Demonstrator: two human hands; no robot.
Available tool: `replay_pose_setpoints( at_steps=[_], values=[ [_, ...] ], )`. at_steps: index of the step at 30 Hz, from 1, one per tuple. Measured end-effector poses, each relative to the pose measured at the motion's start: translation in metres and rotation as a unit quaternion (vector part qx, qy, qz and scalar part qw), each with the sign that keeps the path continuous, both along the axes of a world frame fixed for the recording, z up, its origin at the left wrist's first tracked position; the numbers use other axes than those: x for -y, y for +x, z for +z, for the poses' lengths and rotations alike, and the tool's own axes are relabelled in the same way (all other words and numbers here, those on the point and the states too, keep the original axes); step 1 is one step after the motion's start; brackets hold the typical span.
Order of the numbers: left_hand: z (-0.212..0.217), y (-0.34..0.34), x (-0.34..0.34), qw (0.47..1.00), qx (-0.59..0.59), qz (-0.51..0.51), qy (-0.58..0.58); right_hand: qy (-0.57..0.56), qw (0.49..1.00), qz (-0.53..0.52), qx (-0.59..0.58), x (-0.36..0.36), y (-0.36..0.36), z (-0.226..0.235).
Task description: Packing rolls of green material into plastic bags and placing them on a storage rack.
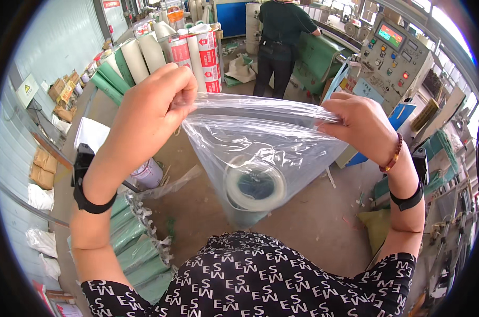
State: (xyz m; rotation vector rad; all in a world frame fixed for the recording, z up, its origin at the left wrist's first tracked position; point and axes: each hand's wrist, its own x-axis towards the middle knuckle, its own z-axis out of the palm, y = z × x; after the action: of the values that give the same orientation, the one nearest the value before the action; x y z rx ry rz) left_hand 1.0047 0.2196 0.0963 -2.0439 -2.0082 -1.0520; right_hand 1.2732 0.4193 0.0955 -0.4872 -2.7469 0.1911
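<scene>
A clear plastic bag (303,148) is stretched wide between my two hands, its upper edge pulled into taut folds. My left hand (163,100) pinches one corner of the edge with curled fingers. The other corner is gripped by my right hand (358,124), thumb against fingers. Through the film shows the pale ring-shaped end of an upright roll (231,185) with a dark greenish hollow middle. The film narrows downward around the roll. My torso hides the roll's lower part.
Wrapped green rolls (139,248) lie at lower left, near a white bucket (148,173). Rolls in red-and-white wrapping (210,61) stand farther back. A co-worker (282,37) in dark clothes works at a machine with green sheet (318,61). At right stands a grey control panel (390,63).
</scene>
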Motion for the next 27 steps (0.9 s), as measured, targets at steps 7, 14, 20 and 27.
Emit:
replay_pose_setpoints(
  at_steps=[7, 14, 20, 27],
  values=[
    [0.02, -0.059, 0.062, 0.92, 0.328, -0.113, 0.181, -0.166, 0.978, -0.037, -0.12, 0.011, 0.027, 0.021],
    [-0.167, -0.022, 0.053, 0.965, 0.245, -0.089, 0.026, -0.423, 0.84, 0.202, -0.275, 0.033, -0.026, -0.159],
    [-0.145, 0.027, 0.019, 0.961, 0.209, -0.182, 0.015, -0.306, 0.881, 0.227, -0.28, 0.077, -0.086, -0.134],
    [-0.11, 0.038, 0.014, 0.87, 0.443, -0.217, -0.005, 0.098, 0.941, 0.247, -0.209, 0.075, -0.12, -0.078]
  ],
)
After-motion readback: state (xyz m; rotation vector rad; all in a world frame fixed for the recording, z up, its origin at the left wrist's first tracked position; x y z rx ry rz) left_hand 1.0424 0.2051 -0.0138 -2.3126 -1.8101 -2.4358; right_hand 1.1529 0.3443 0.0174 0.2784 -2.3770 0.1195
